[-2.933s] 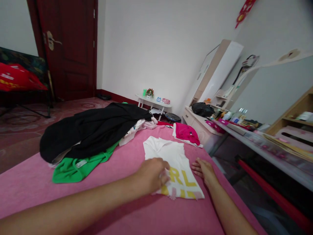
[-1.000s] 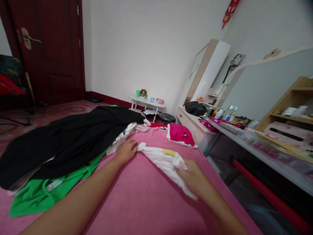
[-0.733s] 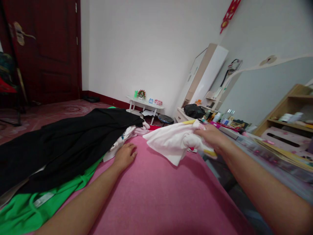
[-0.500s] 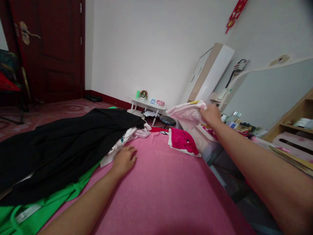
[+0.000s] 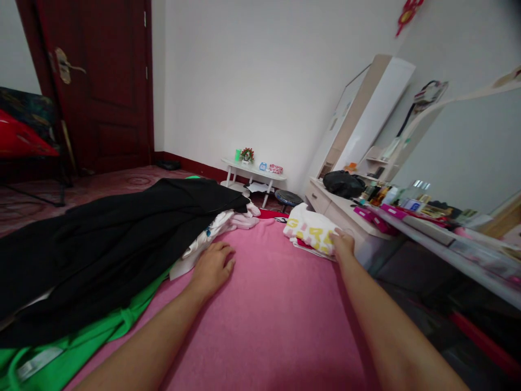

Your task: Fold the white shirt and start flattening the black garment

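My right hand point(image 5: 344, 243) pinches the right edge of a folded white shirt point(image 5: 311, 231) with yellow and pink letters. The shirt lies over a folded magenta garment point(image 5: 302, 243), which is mostly covered. Resting on the pink bed cover point(image 5: 260, 320), my left hand point(image 5: 213, 267) has its fingers loosely apart and holds nothing. Just left of it are white clothes point(image 5: 189, 255), partly under a large black garment point(image 5: 118, 239). Green cloth point(image 5: 118, 323) shows below the black one.
A dressing table point(image 5: 423, 228) crowded with bottles and boxes stands along the right side, with a black bag point(image 5: 344, 183) at its far end. Beyond the bed are a low white table point(image 5: 252, 174) and a round stool point(image 5: 288, 197). A dark red door point(image 5: 101, 81) is at left.
My right hand has brought the white shirt down onto the magenta garment, and its lettering now faces up. My left hand stays on the bed. The view has turned slightly right.
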`<state>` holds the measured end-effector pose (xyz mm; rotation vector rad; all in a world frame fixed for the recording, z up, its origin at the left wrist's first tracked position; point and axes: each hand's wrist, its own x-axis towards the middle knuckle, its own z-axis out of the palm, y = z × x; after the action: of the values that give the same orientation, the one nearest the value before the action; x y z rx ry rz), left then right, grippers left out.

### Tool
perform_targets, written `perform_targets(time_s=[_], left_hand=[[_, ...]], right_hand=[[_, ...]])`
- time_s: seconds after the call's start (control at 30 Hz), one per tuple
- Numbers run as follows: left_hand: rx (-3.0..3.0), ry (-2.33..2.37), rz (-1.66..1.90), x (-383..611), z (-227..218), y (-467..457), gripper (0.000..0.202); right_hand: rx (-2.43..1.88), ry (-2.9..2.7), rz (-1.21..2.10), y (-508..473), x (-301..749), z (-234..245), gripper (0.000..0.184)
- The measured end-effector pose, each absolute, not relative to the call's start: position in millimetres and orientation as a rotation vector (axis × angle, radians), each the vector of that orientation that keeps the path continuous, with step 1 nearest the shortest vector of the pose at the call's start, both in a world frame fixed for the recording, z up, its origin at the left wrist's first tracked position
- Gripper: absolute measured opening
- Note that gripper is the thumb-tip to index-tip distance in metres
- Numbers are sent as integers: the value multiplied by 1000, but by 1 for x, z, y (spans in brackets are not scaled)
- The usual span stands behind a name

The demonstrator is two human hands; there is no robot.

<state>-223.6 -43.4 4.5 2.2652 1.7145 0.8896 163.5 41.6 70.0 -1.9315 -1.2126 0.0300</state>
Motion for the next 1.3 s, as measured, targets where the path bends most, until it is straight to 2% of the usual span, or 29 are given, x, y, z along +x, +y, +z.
perform_targets(time_s=[0.17, 0.37, 0.5, 0.67, 0.87, 1.0, 1.1, 1.2, 1.3], left_hand=[[2268, 1711, 889, -222, 6, -44, 29], [2253, 1718, 863, -222, 10, -46, 30], [2259, 1719, 868, -223, 11, -47, 30], [2261, 1730, 869, -223, 6, -46, 29], [2288, 1719, 871, -224, 4, -44, 30], [2301, 1719, 879, -224, 5, -44, 30], [2302, 1720, 878, -223, 5, -43, 30], [2304, 1726, 873, -223, 4, -43, 30], [2311, 1722, 873, -223, 2, -42, 30]], right_hand=[[-2165, -1043, -189, 45, 162, 71, 47], [-2093, -1824, -526, 30, 121, 49, 36], [-2185, -1924, -640, 19, 129, 35, 45], [-2256, -1960, -504, 15, 161, 54, 51], [-2192, -1903, -692, 16, 196, 87, 52], [-2300, -2080, -477, 11, 204, 63, 53], [-2104, -2152, -552, 12, 187, 40, 61], [-1935, -2248, -489, 16, 157, 23, 61], [-2039, -2247, -349, 21, 130, 8, 62]])
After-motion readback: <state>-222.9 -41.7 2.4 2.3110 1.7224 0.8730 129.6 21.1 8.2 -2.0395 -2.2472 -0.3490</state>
